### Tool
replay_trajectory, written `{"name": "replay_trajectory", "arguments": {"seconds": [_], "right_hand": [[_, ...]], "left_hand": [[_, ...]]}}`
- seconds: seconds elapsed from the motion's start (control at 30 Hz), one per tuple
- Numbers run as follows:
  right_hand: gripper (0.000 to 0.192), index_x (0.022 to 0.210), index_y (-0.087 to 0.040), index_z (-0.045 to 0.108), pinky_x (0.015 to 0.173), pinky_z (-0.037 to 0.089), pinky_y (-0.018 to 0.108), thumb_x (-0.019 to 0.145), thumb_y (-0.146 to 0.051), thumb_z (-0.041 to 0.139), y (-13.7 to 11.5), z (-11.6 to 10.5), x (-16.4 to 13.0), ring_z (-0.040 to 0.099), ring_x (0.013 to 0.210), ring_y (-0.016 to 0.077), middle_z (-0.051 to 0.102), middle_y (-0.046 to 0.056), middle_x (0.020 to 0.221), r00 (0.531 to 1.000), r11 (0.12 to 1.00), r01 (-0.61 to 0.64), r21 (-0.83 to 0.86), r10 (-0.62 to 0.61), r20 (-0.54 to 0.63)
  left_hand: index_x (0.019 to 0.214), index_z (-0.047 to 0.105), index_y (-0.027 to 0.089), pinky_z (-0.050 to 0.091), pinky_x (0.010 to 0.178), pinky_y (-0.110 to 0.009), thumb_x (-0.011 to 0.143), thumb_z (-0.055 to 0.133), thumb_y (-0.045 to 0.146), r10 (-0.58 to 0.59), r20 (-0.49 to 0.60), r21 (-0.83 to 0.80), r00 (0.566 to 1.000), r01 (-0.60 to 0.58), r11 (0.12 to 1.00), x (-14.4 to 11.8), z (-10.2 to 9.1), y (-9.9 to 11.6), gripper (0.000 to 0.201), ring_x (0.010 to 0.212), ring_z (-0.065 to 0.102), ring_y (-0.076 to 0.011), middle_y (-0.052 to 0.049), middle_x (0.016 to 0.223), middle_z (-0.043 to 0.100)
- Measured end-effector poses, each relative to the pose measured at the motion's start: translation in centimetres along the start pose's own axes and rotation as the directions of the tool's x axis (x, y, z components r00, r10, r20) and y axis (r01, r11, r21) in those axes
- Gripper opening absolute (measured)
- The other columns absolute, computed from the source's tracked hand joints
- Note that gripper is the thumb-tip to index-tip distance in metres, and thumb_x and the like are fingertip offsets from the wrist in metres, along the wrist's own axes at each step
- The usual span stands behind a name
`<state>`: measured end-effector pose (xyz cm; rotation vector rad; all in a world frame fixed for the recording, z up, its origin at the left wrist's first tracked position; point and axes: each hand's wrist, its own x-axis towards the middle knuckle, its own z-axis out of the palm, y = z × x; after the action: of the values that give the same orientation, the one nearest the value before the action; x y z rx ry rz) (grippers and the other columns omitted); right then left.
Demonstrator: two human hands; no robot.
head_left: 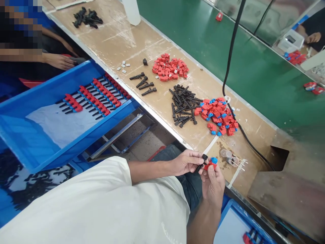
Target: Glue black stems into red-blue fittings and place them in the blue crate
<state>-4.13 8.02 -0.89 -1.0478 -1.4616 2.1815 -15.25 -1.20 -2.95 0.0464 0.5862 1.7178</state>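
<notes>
My left hand (186,162) pinches a black pin (202,160) by its head, close to the bench's near edge. My right hand (212,181) grips a small red-and-blue clip (211,164) right against that pin; the two parts touch. Beyond my hands, on the brown bench top, lie a heap of black pins (183,103), a heap of red-and-blue clips (218,115) and a heap of plain red caps (169,67).
A blue tray (38,149) at left holds rows of finished red-headed pins (98,98). A black cable (230,64) crosses the bench beside a green belt (254,67). Another person's hand (59,61) rests at upper left. Several black pins (143,83) lie apart.
</notes>
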Motion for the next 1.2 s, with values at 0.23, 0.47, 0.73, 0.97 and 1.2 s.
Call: {"name": "replay_trajectory", "arguments": {"seconds": [0.23, 0.47, 0.73, 0.97, 1.2], "right_hand": [[0.035, 0.1, -0.02, 0.071, 0.046, 0.038, 0.021, 0.082, -0.05, 0.071, -1.0, -2.1, -2.2, 0.046, 0.064, 0.0116, 0.055, 0.004, 0.079, 0.998, 0.99, -0.036, 0.133, 0.028, 0.065], [0.035, 0.099, -0.019, 0.069, 0.043, 0.037, 0.021, 0.08, -0.047, 0.075, 0.2, -4.9, -6.1, 0.042, 0.057, 0.0103, 0.056, 0.003, 0.072, 0.985, 0.997, -0.005, 0.073, 0.017, -0.173], [0.024, 0.096, -0.028, 0.073, 0.052, 0.045, 0.023, 0.073, -0.027, 0.081, 0.8, -7.0, -8.2, 0.054, 0.065, 0.009, 0.058, 0.004, 0.103, 0.972, 0.983, 0.155, 0.101, -0.134, -0.195], [0.038, 0.089, -0.02, 0.074, 0.057, 0.046, 0.027, 0.066, -0.051, 0.078, 1.5, -6.6, -8.6, 0.055, 0.074, 0.0148, 0.059, 0.01, 0.107, 0.98, 0.916, 0.093, 0.391, -0.015, -0.198], [0.027, 0.085, -0.022, 0.071, 0.066, 0.052, 0.025, 0.066, -0.037, 0.084, 2.6, -5.9, -8.4, 0.057, 0.077, 0.0127, 0.064, 0.004, 0.097, 0.936, 0.884, 0.031, 0.467, 0.139, -0.325]], "left_hand": [[0.085, 0.068, 0.007, 0.031, 0.042, -0.017, 0.065, 0.088, 0.044, -0.068, 0.033, 0.032, 0.997, 0.067, 0.997, -0.2, 1.3, -0.1, 0.046, 0.055, 0.061, -0.0094, -0.007, 0.067, 0.066], [0.078, 0.066, 0.009, 0.042, 0.048, -0.017, 0.058, 0.092, 0.048, -0.312, 0.063, 0.182, 0.948, 0.297, 0.937, 0.6, 3.0, -1.4, 0.05, 0.059, 0.064, -0.0105, -0.004, 0.068, 0.067], [0.076, 0.065, 0.01, 0.039, 0.045, -0.016, 0.059, 0.091, 0.048, -0.436, 0.062, 0.272, 0.898, 0.405, 0.873, 0.9, 3.8, -2.7, 0.049, 0.054, 0.062, -0.0093, -0.004, 0.065, 0.066], [0.082, 0.065, 0.01, 0.04, 0.045, -0.013, 0.066, 0.088, 0.042, -0.425, 0.003, 0.291, 0.905, 0.406, 0.866, 0.2, 3.9, -3.2, 0.043, 0.055, 0.062, -0.0088, -0.003, 0.065, 0.066], [0.078, 0.062, 0.01, 0.041, 0.047, -0.014, 0.063, 0.09, 0.042, -0.445, -0.001, 0.276, 0.895, 0.428, 0.86, 0.4, 4.0, -3.7, 0.045, 0.056, 0.064, -0.0094, -0.003, 0.065, 0.067]]}}
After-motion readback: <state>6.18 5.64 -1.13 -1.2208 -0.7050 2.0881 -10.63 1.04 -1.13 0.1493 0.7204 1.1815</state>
